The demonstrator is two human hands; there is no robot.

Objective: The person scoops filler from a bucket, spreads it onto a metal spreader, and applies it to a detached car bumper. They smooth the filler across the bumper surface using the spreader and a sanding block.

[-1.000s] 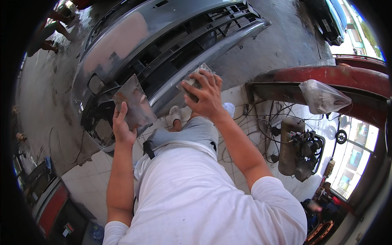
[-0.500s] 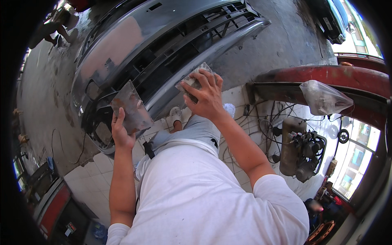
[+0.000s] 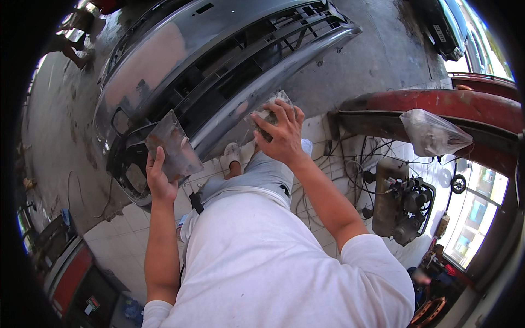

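Note:
My left hand (image 3: pixel 162 180) grips the lower edge of a flat, see-through plate (image 3: pixel 178 145) with brownish and grey smears. The plate is tilted in front of the dark grey car bumper (image 3: pixel 227 123). To its right, my right hand (image 3: pixel 285 136) has its fingers curled over a smaller see-through sheet (image 3: pixel 281 97) with grey smears. The fingers cover much of this sheet, so its full shape is hidden. Both held pieces are apart from each other. A broad pinkish patch (image 3: pixel 156 63) of dull coating lies on the bumper's upper left part.
An air compressor (image 3: pixel 391 191) with tangled hoses stands at the right. Above it, a clear plastic bag (image 3: pixel 432 131) hangs by a red and black beam (image 3: pixel 426 101). A person's leg (image 3: pixel 72 52) shows at the far left, and a dark car (image 3: pixel 440 27) at the far right.
My right hand and its sheet have shifted slightly right and nearer to me. My left hand has drifted a little left with the plate. The person's leg at the far left has moved.

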